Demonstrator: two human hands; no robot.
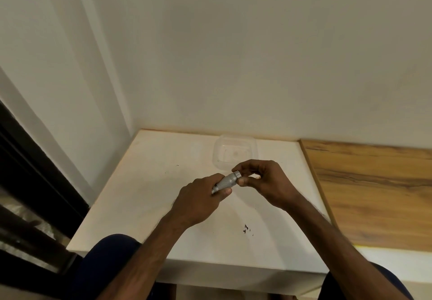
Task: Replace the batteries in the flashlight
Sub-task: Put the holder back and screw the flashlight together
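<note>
1. My left hand [201,196] is clenched round the knurled barrel of the flashlight [225,181], which I hold in the air just above the white table [140,194].
2. At the barrel's far end, my right hand [264,182] pinches the end cap [237,173] between thumb and fingertips.
3. This looks to me like the unscrewing step. I want the barrel locked and only the cap turning, in short straight twists so the threads don't bind.
4. Just beyond the grip sits a clear plastic tray [253,150], a handy spot for the cap.
5. I'd tip the opening upward so no batteries drop out.
6. I can't see any fresh cells around the grip.
</note>
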